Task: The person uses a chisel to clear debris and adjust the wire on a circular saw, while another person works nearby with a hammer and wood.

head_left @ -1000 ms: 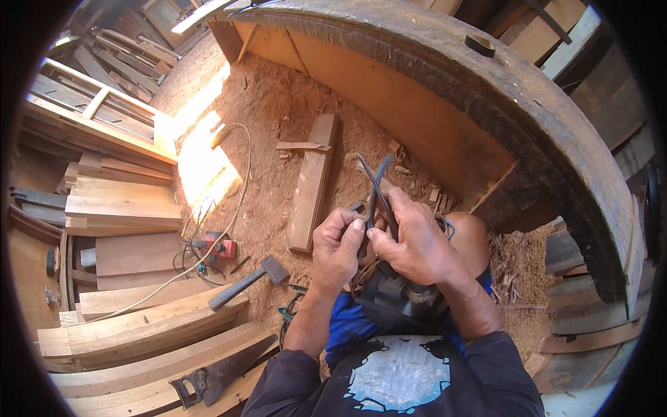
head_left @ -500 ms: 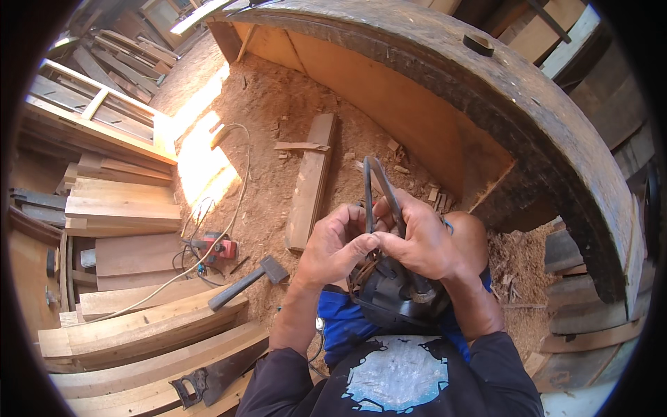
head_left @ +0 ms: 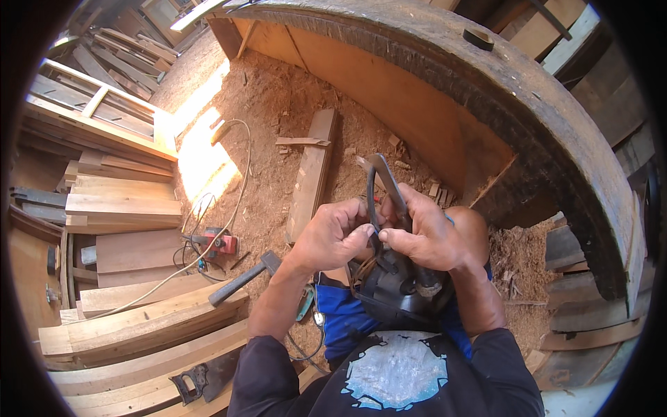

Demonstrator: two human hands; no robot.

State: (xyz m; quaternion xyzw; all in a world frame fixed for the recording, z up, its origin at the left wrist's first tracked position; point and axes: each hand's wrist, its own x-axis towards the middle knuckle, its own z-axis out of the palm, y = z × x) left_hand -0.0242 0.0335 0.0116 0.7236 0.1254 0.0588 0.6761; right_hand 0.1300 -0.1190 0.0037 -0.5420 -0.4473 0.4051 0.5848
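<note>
A dark, narrow strap (head_left: pixel 389 182) stands up in a bent loop between my hands, above my lap. My left hand (head_left: pixel 333 236) pinches its thinner black side, thumb toward the middle. My right hand (head_left: pixel 432 233) is closed round the wider, greyish side, and its thumb almost meets the left one. Below them a rounded black object (head_left: pixel 396 288) rests in my lap over the blue shorts; its kind I cannot make out. Thin cords or wires bunch at its left side. My fingertips are partly hidden behind the strap and thumbs.
A large curved wooden piece (head_left: pixel 556 139) arches across the far side and right. At left lie a hammer (head_left: pixel 240 283), a handsaw (head_left: pixel 198 382), a red power tool (head_left: pixel 221 243) with its cable, and stacked timber (head_left: pixel 125 205). Planks (head_left: pixel 316 167) lie on the sawdust-covered floor ahead.
The loop's left side now bows inward, and its top looks narrower. My left hand has shifted slightly left, its forearm now overlapping the hammer head. The thumbs are a little further apart.
</note>
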